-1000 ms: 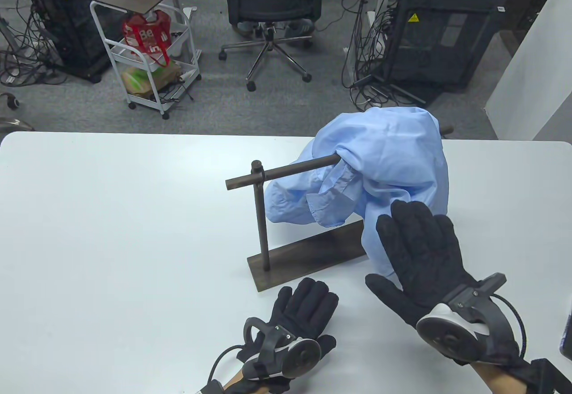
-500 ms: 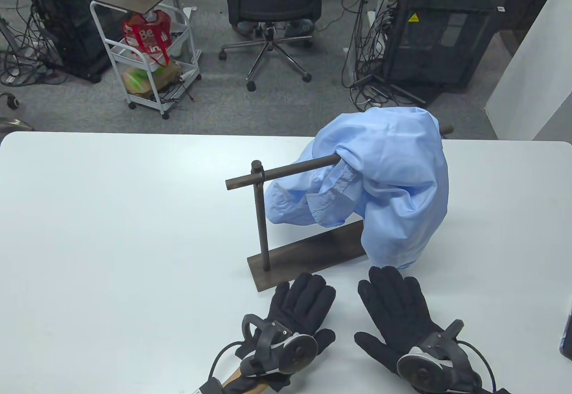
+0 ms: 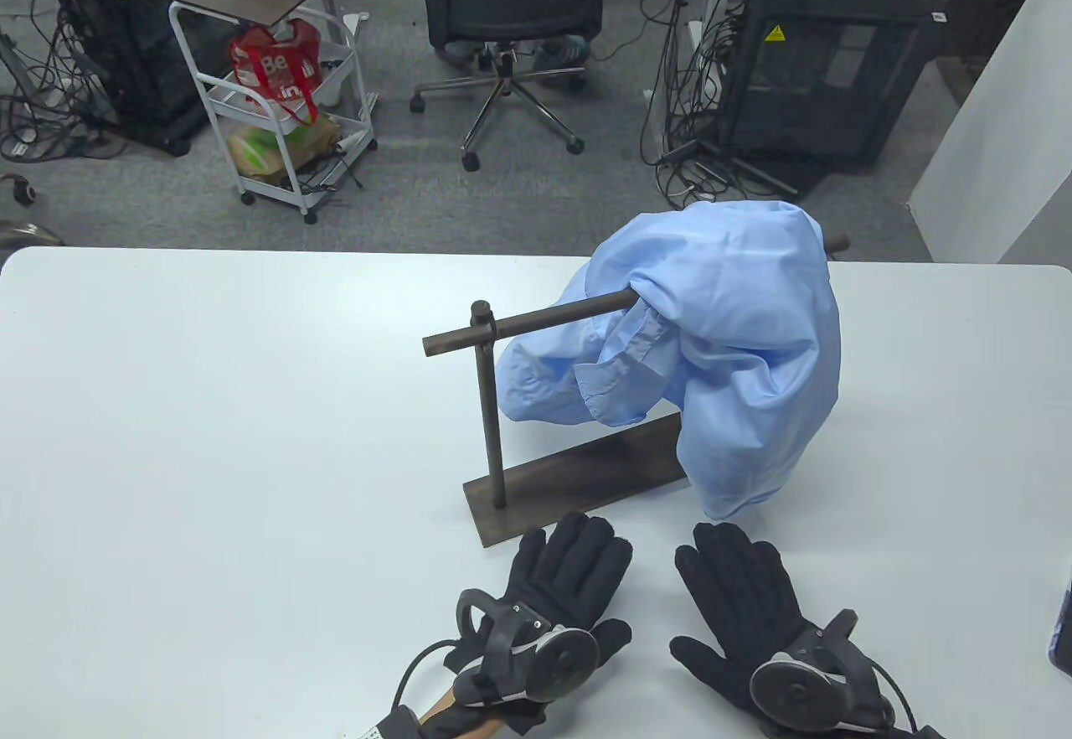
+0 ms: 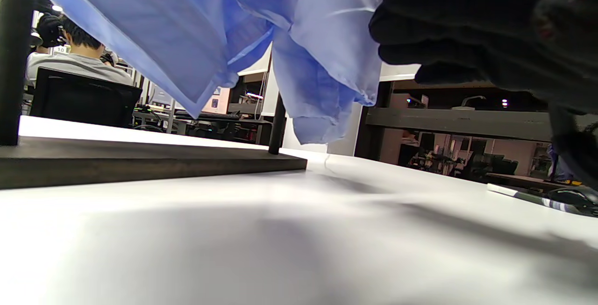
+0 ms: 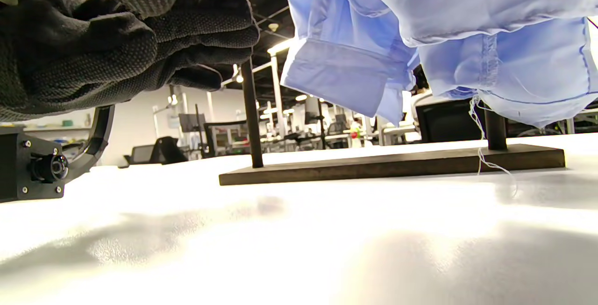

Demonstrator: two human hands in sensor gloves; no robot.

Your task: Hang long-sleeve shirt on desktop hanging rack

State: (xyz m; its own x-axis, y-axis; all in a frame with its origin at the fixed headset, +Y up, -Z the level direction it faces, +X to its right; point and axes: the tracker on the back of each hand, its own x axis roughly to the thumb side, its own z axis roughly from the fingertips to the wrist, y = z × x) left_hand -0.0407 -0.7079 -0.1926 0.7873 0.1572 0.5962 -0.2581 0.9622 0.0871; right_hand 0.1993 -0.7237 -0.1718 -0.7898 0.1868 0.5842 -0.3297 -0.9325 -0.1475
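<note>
A light blue long-sleeve shirt point(image 3: 737, 328) hangs bunched over the right part of the dark rack's crossbar point(image 3: 544, 318). Its folds hang down above the rack's wooden base point(image 3: 578, 483). The shirt also shows in the left wrist view point(image 4: 299, 53) and the right wrist view point(image 5: 420, 39), clear of the table. My left hand point(image 3: 574, 571) lies flat and open on the table just in front of the base. My right hand point(image 3: 737, 584) lies flat and open beside it, below the shirt's lowest fold. Neither hand holds anything.
The rack's upright post point(image 3: 490, 412) stands at the base's left end. The white table point(image 3: 209, 437) stretches wide to the left. A dark object point(image 3: 1062, 630) sits at the table's right edge. Chairs, a cart and cabinets stand on the floor behind.
My right hand has let go of the shirt's lower fold and drawn back to the table near my left hand. The shirt stays on the bar. The left hand barely moved.
</note>
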